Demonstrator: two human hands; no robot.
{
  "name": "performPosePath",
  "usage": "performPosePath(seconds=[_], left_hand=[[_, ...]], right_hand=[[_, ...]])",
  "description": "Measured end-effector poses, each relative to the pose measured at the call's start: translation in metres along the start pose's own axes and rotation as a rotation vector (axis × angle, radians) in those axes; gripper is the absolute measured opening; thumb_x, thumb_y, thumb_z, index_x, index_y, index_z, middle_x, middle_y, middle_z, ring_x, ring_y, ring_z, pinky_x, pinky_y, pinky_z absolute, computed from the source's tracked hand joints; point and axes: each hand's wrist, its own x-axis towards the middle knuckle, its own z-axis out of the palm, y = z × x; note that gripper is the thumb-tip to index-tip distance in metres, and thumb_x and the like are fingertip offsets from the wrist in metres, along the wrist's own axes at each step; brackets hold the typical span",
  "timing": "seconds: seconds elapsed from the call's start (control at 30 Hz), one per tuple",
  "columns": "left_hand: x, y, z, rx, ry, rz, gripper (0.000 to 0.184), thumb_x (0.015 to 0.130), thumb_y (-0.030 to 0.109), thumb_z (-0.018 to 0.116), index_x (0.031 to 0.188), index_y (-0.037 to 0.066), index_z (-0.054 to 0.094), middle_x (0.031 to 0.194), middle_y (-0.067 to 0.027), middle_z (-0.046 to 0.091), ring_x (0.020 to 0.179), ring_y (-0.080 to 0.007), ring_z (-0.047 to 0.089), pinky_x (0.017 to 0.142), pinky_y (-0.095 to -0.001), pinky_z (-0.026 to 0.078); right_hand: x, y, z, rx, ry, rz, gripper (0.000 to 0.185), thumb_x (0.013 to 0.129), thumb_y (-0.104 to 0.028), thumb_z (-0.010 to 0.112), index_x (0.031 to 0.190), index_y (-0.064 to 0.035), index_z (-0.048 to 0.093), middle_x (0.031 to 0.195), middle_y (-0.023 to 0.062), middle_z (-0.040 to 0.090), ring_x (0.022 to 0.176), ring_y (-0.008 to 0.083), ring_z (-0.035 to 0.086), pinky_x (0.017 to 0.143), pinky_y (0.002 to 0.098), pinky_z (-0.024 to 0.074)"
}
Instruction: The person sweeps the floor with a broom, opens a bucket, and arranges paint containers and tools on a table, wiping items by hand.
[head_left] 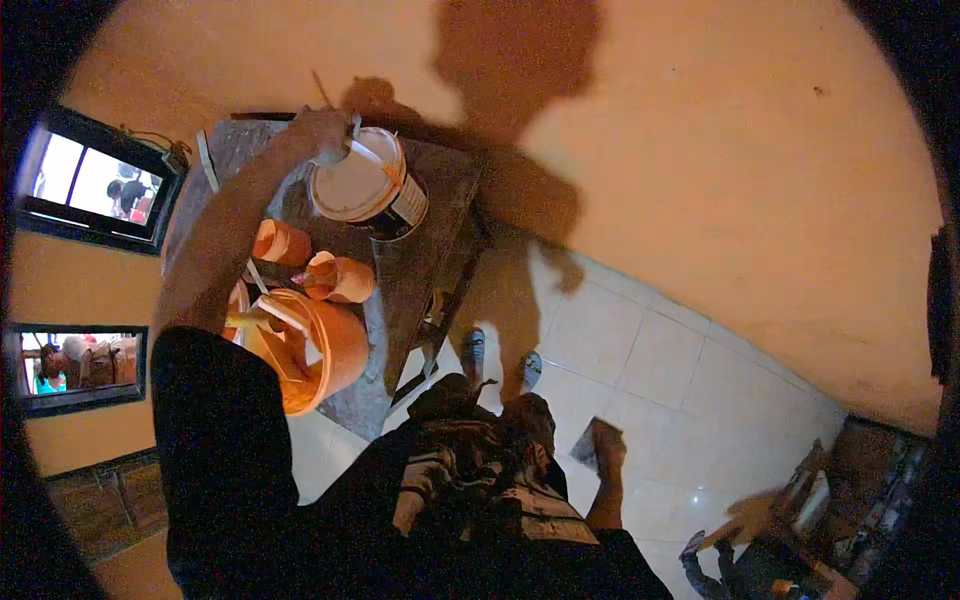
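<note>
My left hand [328, 135] reaches over the lid of a paint bucket [405, 205] on the table. Its fingers are closed round a thin-handled tool [320, 88], whose kind I cannot make out. A pale strip [372, 155] lies across the lid beside the fingers. Low on the right, my right hand [612, 452] grips a dark flat rectangular piece [590, 443] above the floor. Under my left arm stand an orange cup [284, 243], a second orange cup [350, 279] with a brush in it, and a large orange bucket [340, 345] with tools inside.
The dark table [430, 175] stands against an orange wall [740, 130], which carries my shadow. White floor tiles [640, 350] lie to the right. Dark furniture [880, 490] is at the lower right. Two window openings [95, 185] are on the left.
</note>
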Motion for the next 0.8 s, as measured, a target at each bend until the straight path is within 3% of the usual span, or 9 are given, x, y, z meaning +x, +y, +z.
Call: performPosePath(seconds=[0.03, 0.1, 0.13, 0.23, 0.33, 0.4, 0.5, 0.73, 0.8], left_hand=[[-0.009, 0.0, -0.018, -0.079, -0.1, 0.037, 0.045, 0.074, 0.031, 0.07, 0.114, 0.011, 0.06, 0.102, -0.0146, 0.066, 0.099, -0.0317, 0.064, 0.081, -0.0446, 0.053], [-0.017, -0.006, -0.018, -0.208, -0.157, 0.108, 0.039, 0.074, 0.034, 0.071, 0.103, 0.008, 0.063, 0.095, -0.0159, 0.066, 0.093, -0.0315, 0.065, 0.078, -0.0439, 0.053], [-0.017, -0.008, -0.003, -0.256, -0.116, 0.149, 0.037, 0.074, 0.035, 0.071, 0.097, 0.007, 0.065, 0.091, -0.0169, 0.066, 0.088, -0.0317, 0.065, 0.076, -0.0435, 0.054], [-0.016, -0.017, 0.007, -0.277, -0.129, 0.2, 0.034, 0.073, 0.034, 0.074, 0.091, 0.006, 0.068, 0.082, -0.0168, 0.067, 0.075, -0.0328, 0.065, 0.069, -0.0423, 0.053], [-0.018, -0.014, 0.009, -0.243, -0.115, 0.297, 0.029, 0.074, 0.031, 0.072, 0.085, 0.004, 0.068, 0.075, -0.0179, 0.066, 0.071, -0.0333, 0.065, 0.069, -0.0431, 0.053], [-0.022, -0.013, 0.011, -0.221, -0.019, 0.247, 0.024, 0.075, 0.026, 0.068, 0.083, 0.003, 0.068, 0.074, -0.0189, 0.066, 0.071, -0.0328, 0.065, 0.069, -0.0436, 0.053], [-0.017, -0.008, 0.005, -0.2, -0.026, 0.132, 0.023, 0.076, 0.023, 0.066, 0.086, 0.002, 0.068, 0.078, -0.0199, 0.067, 0.073, -0.0328, 0.066, 0.068, -0.0434, 0.053], [-0.046, 0.022, -0.027, -0.228, 0.072, 0.088, 0.031, 0.075, 0.021, 0.064, 0.097, 0.0, 0.066, 0.085, -0.0234, 0.066, 0.078, -0.0348, 0.066, 0.074, -0.0449, 0.054], [-0.019, -0.002, -0.001, 0.008, 0.21, 0.397, 0.034, 0.074, 0.024, 0.063, 0.098, 0.0, 0.065, 0.09, -0.0233, 0.065, 0.084, -0.0352, 0.065, 0.077, -0.0448, 0.054]], right_hand=[[-0.017, -0.005, 0.0, 0.05, 0.037, -0.039, 0.044, 0.088, -0.041, 0.063, 0.112, -0.0046, 0.06, 0.098, 0.0088, 0.068, 0.083, 0.0237, 0.065, 0.073, 0.0359, 0.0523], [-0.069, -0.045, -0.019, -0.724, -0.093, -0.298, 0.046, 0.09, -0.045, 0.055, 0.118, -0.0076, 0.059, 0.11, 0.0125, 0.067, 0.097, 0.0311, 0.065, 0.081, 0.0408, 0.0516], [-0.069, -0.039, -0.011, -0.691, -0.173, -0.116, 0.047, 0.092, -0.046, 0.05, 0.122, -0.0101, 0.056, 0.115, 0.0172, 0.065, 0.106, 0.0367, 0.061, 0.086, 0.046, 0.0498], [-0.088, -0.059, 0.004, -0.727, -0.213, -0.032, 0.05, 0.092, -0.045, 0.054, 0.122, -0.0054, 0.055, 0.112, 0.0147, 0.066, 0.102, 0.0329, 0.063, 0.085, 0.0439, 0.0508], [-0.102, -0.036, 0.027, 0.823, -0.105, 0.23, 0.034, 0.088, -0.038, 0.063, 0.109, -0.0104, 0.064, 0.104, 0.0065, 0.068, 0.093, 0.022, 0.064, 0.079, 0.0348, 0.0525], [-0.087, -0.007, 0.039, 0.425, -0.046, 0.054, 0.04, 0.087, -0.038, 0.067, 0.108, -0.0045, 0.063, 0.102, 0.0062, 0.066, 0.087, 0.0178, 0.062, 0.077, 0.033, 0.0518], [-0.106, -0.086, 0.028, 0.776, 0.0, 0.262, 0.039, 0.086, -0.036, 0.069, 0.109, -0.0051, 0.062, 0.101, 0.0059, 0.066, 0.085, 0.0166, 0.062, 0.074, 0.0333, 0.0519], [-0.134, -0.06, 0.037, 0.296, 0.019, 0.084, 0.041, 0.084, -0.034, 0.07, 0.11, -0.0044, 0.062, 0.096, 0.0052, 0.066, 0.079, 0.017, 0.061, 0.07, 0.0337, 0.0521], [-0.158, -0.072, 0.033, 0.433, -0.009, 0.254, 0.039, 0.086, -0.033, 0.067, 0.113, -0.0044, 0.061, 0.098, 0.0056, 0.066, 0.082, 0.0189, 0.062, 0.072, 0.034, 0.0523]])
